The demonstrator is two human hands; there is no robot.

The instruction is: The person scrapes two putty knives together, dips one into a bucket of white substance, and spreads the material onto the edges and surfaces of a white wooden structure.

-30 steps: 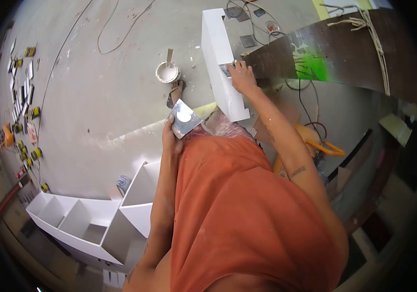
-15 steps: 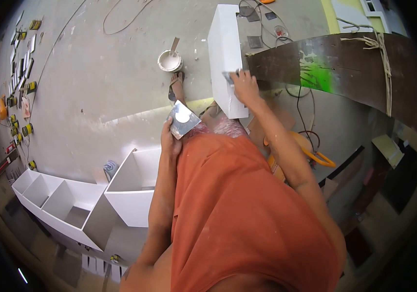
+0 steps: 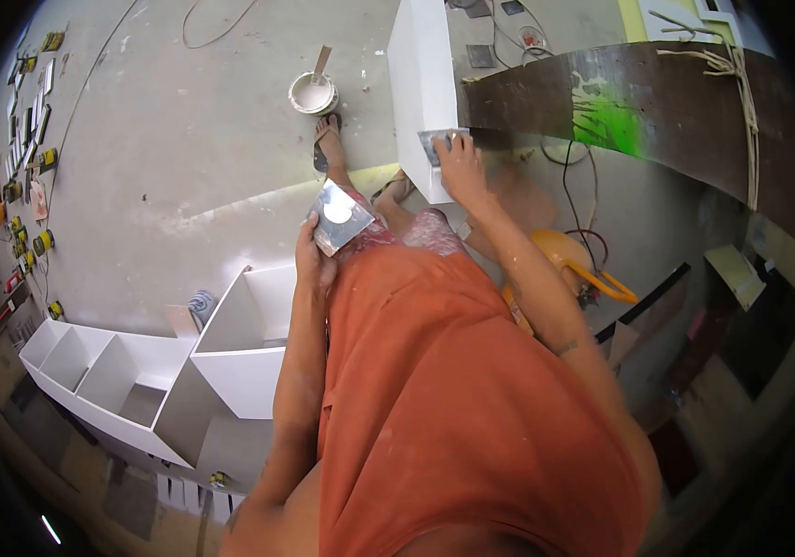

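Note:
My left hand (image 3: 312, 251) is closed on the edge of a square metal plate (image 3: 355, 228) that carries a white dab of putty (image 3: 339, 213). In my right hand (image 3: 462, 165) is a flat putty knife (image 3: 433, 144), its blade against the edge of a white box-like panel (image 3: 425, 84). The panel stands on end in front of me. Beyond my foot is a white bucket (image 3: 299, 99) of pale putty, with a flat stick (image 3: 322, 61) leaning in it.
White open cabinets (image 3: 128, 367) lie at the lower left. A dark curved board (image 3: 546, 93) with a green paint patch and rope extends to the right. An orange-yellow machine (image 3: 560, 251) sits by my right arm. Cans and strips (image 3: 40, 130) line the far left floor.
My right hand has turned, and the putty knife's blade now shows wider across the panel's edge. The left hand still holds the plate. The whole view has shifted slightly.

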